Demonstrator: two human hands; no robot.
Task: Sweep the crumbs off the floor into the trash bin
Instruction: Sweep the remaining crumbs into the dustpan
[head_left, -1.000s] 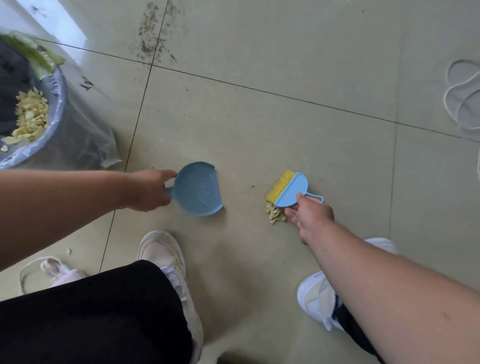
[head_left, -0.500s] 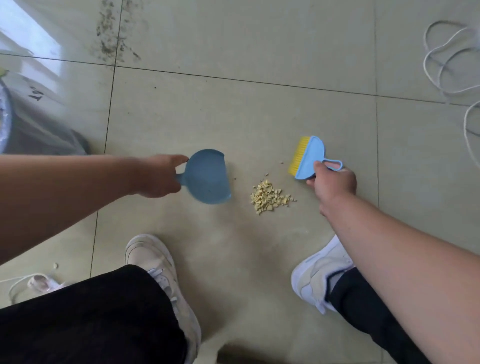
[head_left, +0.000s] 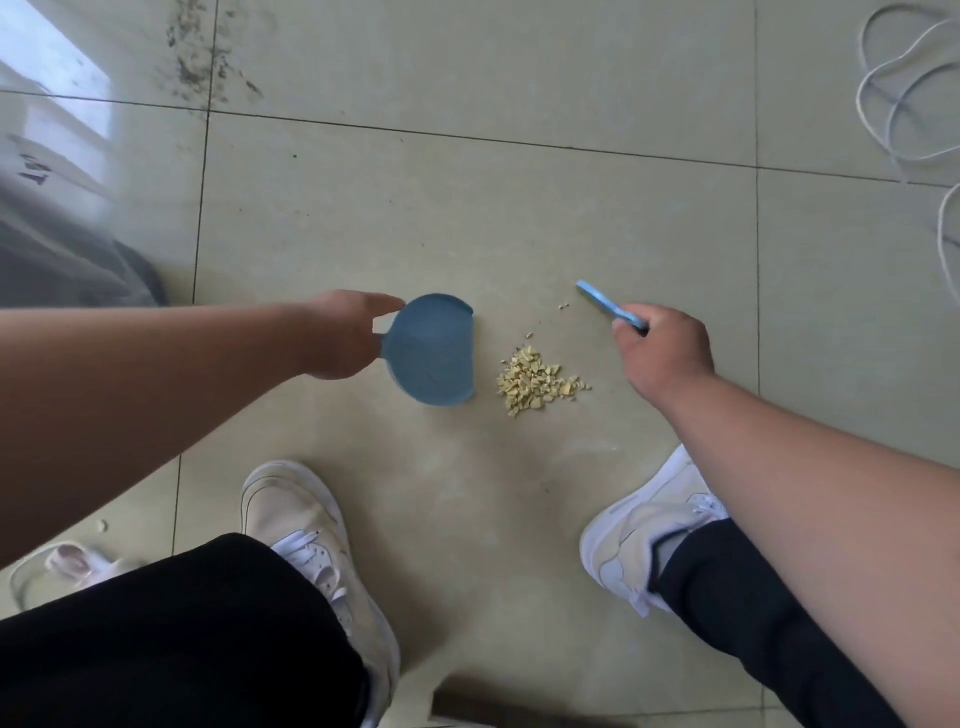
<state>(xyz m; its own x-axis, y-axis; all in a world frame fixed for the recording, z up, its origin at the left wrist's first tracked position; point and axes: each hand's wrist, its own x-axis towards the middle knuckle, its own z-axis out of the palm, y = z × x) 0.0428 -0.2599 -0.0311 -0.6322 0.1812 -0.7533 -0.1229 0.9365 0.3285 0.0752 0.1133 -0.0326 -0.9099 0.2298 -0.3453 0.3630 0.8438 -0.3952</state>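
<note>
Plastic sheeting (head_left: 62, 249), grey and translucent, fills the far left edge of what I see; I cannot tell what it wraps or what is inside. Next comes my left hand (head_left: 340, 338), its grip clenched on the short handle of the one blue dustpan (head_left: 431, 351), which sits low on the tiled floor (head_left: 519, 234) with its open mouth turned toward the right. I see no crumbs in the pan. Just beside that mouth, apart from it, lies one small heap of yellow crumbs (head_left: 535, 382) on the same tile, and I count a few stray bits a little beyond the heap. Right of the heap, my right hand (head_left: 662, 353) is clenched around the handle of the one blue brush (head_left: 602, 304), seen edge-on, its bristles hidden, held apart from the heap. Two white shoes (head_left: 296, 525) stand nearer me, one each side. White cord (head_left: 893, 98) loops at far right.
</note>
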